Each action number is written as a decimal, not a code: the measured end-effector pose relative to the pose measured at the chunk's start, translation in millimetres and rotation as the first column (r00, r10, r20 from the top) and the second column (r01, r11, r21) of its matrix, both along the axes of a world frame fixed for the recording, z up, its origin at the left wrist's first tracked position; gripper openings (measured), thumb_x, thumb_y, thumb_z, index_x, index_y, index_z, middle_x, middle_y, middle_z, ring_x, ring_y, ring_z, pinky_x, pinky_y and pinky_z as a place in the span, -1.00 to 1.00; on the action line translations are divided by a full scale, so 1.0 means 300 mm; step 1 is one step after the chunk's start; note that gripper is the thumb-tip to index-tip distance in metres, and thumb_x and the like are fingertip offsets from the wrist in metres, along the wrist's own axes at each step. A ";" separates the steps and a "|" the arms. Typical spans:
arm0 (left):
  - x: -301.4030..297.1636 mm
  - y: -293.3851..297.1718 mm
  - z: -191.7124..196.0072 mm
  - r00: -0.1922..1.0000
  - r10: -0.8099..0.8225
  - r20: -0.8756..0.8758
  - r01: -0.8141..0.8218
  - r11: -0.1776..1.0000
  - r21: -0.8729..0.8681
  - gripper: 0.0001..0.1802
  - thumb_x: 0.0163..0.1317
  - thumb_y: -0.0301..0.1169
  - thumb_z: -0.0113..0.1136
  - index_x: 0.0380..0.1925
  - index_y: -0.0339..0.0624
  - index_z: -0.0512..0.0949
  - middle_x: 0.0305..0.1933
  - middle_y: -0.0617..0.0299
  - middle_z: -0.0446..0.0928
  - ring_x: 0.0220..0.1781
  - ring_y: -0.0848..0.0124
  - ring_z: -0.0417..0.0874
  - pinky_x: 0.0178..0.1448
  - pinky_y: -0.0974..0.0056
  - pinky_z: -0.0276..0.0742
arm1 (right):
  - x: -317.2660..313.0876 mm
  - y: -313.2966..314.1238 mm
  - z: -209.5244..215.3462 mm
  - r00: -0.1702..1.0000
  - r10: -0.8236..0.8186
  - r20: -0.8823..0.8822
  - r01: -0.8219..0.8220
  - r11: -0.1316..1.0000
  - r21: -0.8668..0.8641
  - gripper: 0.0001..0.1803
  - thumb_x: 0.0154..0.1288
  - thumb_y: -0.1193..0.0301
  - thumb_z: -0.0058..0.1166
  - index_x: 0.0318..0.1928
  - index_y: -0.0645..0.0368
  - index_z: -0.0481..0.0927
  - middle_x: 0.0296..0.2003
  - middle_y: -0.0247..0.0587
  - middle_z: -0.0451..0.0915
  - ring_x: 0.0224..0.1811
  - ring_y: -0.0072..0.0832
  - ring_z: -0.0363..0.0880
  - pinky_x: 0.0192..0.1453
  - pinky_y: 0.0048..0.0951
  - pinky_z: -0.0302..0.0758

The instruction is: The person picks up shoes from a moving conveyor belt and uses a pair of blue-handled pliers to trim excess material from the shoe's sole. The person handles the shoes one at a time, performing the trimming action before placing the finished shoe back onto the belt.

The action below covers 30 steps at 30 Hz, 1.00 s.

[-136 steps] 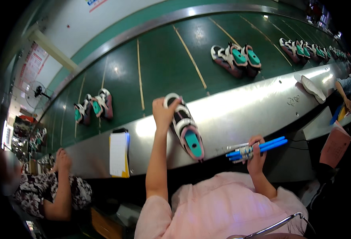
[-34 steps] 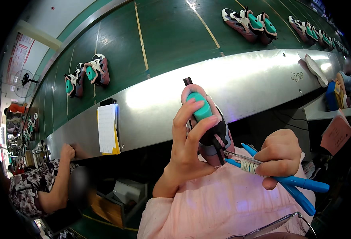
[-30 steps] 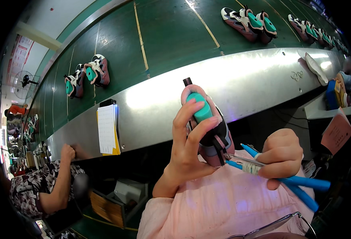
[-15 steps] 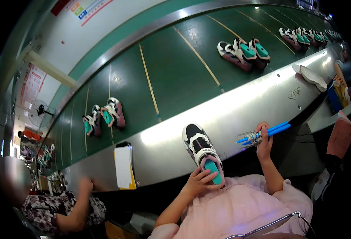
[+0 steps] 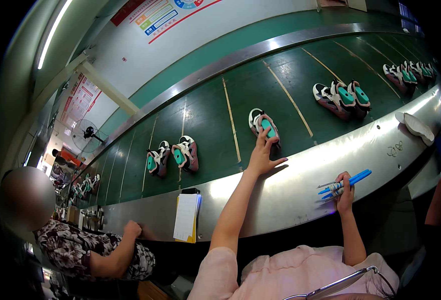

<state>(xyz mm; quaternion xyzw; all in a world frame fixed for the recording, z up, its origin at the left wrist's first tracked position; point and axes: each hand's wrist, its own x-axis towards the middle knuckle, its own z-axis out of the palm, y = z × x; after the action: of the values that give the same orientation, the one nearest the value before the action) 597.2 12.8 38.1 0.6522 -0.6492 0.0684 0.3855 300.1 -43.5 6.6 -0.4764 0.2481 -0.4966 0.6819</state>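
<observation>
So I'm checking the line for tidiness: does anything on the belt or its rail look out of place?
One thing: a single shoe lies alone under the left hand, while the other shoes sit in groups. A loose white insole also rests on the metal rail, off the belt.

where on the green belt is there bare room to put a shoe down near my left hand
Bare belt lies between the shoe under your left hand and the pair further left, and between it and the trio to its right. The far right end is crowded.
</observation>
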 end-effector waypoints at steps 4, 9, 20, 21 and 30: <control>0.002 0.002 0.001 0.993 0.027 -0.112 -0.023 0.999 0.041 -0.20 -0.19 -0.11 0.43 0.07 0.01 0.26 0.39 0.02 -0.15 0.37 -0.06 0.02 0.29 0.02 0.19 | 0.005 0.002 -0.003 0.999 0.041 -0.018 -0.041 0.999 -0.011 -0.70 0.35 0.17 -0.21 -0.47 0.04 0.30 -0.59 -0.50 0.21 -0.64 -0.80 0.14 -0.65 -0.74 0.08; -0.247 0.166 0.190 0.991 -0.108 -0.083 0.099 0.990 -0.098 -0.33 -0.18 -0.27 0.43 -0.01 -0.03 0.35 0.20 -0.03 0.16 0.31 0.00 0.16 0.32 -0.09 0.04 | 0.010 -0.016 -0.007 0.999 -0.001 -0.048 -0.003 0.997 -0.081 -0.69 0.36 0.18 -0.21 -0.49 0.05 0.30 -0.62 -0.49 0.20 -0.64 -0.80 0.14 -0.66 -0.73 0.07; -0.580 0.481 0.692 0.935 -0.237 0.264 0.349 0.483 -0.803 -0.63 0.01 -0.50 0.21 -0.15 0.01 0.40 -0.29 0.25 0.54 -0.15 0.24 0.63 0.19 0.00 0.32 | 0.008 0.000 -0.036 0.998 -0.017 -0.056 0.015 0.999 -0.034 -0.74 0.32 0.25 -0.19 -0.49 0.06 0.28 -0.55 -0.45 0.23 -0.55 -0.72 0.18 -0.48 -0.67 0.17; -0.629 0.463 0.715 0.988 -0.080 0.134 0.156 0.447 -0.881 -0.65 -0.04 -0.55 0.25 -0.23 0.02 0.43 -0.29 0.33 0.53 -0.11 0.33 0.63 0.16 0.04 0.37 | 0.016 0.033 0.004 0.998 0.018 -0.064 -0.015 0.999 0.048 -0.75 0.32 0.24 -0.19 -0.47 0.06 0.28 -0.54 -0.45 0.21 -0.54 -0.73 0.18 -0.45 -0.67 0.18; 0.240 0.463 0.295 0.780 0.625 -0.037 -0.576 0.692 -0.435 -0.13 -0.25 -0.14 0.45 0.09 -0.14 0.25 0.25 -0.09 0.12 0.25 0.01 0.21 0.22 0.06 0.19 | 0.013 0.005 -0.090 0.999 0.046 0.013 -0.047 0.997 0.066 -0.75 0.36 0.20 -0.20 -0.43 0.03 0.26 -0.52 -0.49 0.16 -0.58 -0.77 0.16 -0.59 -0.72 0.16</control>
<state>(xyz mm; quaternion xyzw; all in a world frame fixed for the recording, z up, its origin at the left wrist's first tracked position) 669.3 151.8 126.6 0.7236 -0.3898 0.3665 0.4360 303.9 -42.0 -20.3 -0.4561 0.2493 -0.4748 0.7102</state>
